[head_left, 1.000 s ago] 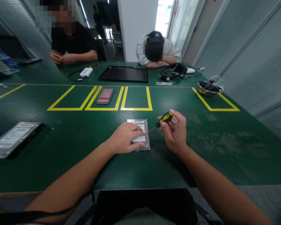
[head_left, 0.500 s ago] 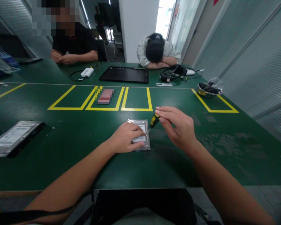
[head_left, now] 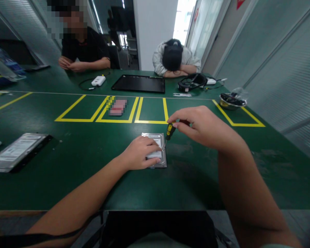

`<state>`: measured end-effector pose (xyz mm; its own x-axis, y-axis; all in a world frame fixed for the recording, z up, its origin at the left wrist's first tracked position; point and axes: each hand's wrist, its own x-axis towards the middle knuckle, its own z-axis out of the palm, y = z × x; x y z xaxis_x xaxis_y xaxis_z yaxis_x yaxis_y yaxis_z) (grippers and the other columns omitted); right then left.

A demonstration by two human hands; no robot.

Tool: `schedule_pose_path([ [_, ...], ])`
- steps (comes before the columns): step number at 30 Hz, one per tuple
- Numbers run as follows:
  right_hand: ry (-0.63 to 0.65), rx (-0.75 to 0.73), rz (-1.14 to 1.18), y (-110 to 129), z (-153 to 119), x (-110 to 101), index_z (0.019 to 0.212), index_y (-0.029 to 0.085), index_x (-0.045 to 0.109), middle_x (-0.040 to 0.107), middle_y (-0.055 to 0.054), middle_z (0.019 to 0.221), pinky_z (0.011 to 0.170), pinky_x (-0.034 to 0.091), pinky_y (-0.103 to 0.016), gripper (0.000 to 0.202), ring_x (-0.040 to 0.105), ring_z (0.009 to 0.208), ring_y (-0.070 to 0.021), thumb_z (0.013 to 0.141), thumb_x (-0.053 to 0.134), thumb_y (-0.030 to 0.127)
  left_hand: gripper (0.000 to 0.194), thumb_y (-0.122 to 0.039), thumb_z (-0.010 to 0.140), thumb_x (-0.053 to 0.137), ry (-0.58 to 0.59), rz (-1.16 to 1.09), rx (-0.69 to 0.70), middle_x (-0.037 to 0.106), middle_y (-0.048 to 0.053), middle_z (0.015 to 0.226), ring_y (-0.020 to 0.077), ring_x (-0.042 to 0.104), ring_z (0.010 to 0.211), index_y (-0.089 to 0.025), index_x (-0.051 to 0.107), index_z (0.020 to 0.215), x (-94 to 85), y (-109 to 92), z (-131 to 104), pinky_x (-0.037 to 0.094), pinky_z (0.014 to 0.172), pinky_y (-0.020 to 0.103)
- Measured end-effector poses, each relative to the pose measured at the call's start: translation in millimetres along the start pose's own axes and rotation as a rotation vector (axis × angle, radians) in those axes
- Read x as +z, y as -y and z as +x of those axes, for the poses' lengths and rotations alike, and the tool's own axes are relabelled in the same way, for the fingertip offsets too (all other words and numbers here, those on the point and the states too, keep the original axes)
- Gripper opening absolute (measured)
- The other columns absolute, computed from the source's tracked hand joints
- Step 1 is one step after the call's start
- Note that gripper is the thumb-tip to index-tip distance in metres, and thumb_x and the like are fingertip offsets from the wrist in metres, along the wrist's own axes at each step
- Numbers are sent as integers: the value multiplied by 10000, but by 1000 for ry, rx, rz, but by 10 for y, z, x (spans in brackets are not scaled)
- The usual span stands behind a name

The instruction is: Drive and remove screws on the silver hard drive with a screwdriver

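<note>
A small silver hard drive (head_left: 163,161) with a white label lies flat on the green table. My left hand (head_left: 142,152) rests across it, fingers stretched out and spread, covering most of the label. Between the fingertips and thumb of my right hand (head_left: 196,125) is a short yellow-and-black screwdriver (head_left: 170,130), gripped near the top of its handle. Its thin shaft points down and meets the drive's right edge, close to my left fingertips. Any screw under the tip is too small to make out.
A larger drive (head_left: 22,151) lies at the left. Yellow tape outlines mark the table, one around a blurred red item (head_left: 118,107). Farther back are a black panel (head_left: 138,83), a black headset (head_left: 192,82) and a metal bowl (head_left: 232,101). Two people sit opposite.
My right wrist and forearm have lifted and turned, with the hand higher over the screwdriver. The screwdriver now stands more upright. My left hand and the drive keep their places.
</note>
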<state>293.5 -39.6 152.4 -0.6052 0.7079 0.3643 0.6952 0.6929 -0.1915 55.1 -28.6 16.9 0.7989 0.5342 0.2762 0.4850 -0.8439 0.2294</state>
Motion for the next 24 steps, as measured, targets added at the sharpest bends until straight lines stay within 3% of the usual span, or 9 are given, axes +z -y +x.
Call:
schedule_pose_path([
  [4,65,-8,30,-32,14,-40,958,192,737,738,-32,912,742,449,-285,171,644,809,-167,890,581,182,404,-522,928,523,-5,-10,5,680,71,1111,263,613,1017,-232,669,1170,7,4,5,416,879,416],
  [9,25,7,8,-28,52,0,877,175,723,662,-45,867,707,412,-273,120,590,798,-159,889,636,257,398,-518,931,521,-6,-13,3,681,65,1106,262,615,1012,-233,669,1165,8,17,13,418,870,415],
  [14,43,1,11,-13,51,24,1002,165,689,681,-35,889,742,424,-280,155,600,800,-163,864,634,208,402,-517,930,524,-6,-14,0,683,76,1113,265,617,1019,-228,669,1170,8,23,20,421,873,416],
  [18,45,-4,-13,-11,45,29,1002,156,714,688,-75,984,819,439,-304,178,618,905,-195,888,579,179,394,-509,930,527,0,-15,1,686,68,1112,263,620,1025,-232,667,1172,7,24,23,422,887,422],
  [24,17,-18,-11,-28,66,95,1033,165,733,722,-65,974,807,451,-307,213,641,888,-198,908,566,211,398,-511,927,526,-8,-5,12,689,78,1118,264,620,1024,-231,671,1172,3,18,26,425,869,409],
])
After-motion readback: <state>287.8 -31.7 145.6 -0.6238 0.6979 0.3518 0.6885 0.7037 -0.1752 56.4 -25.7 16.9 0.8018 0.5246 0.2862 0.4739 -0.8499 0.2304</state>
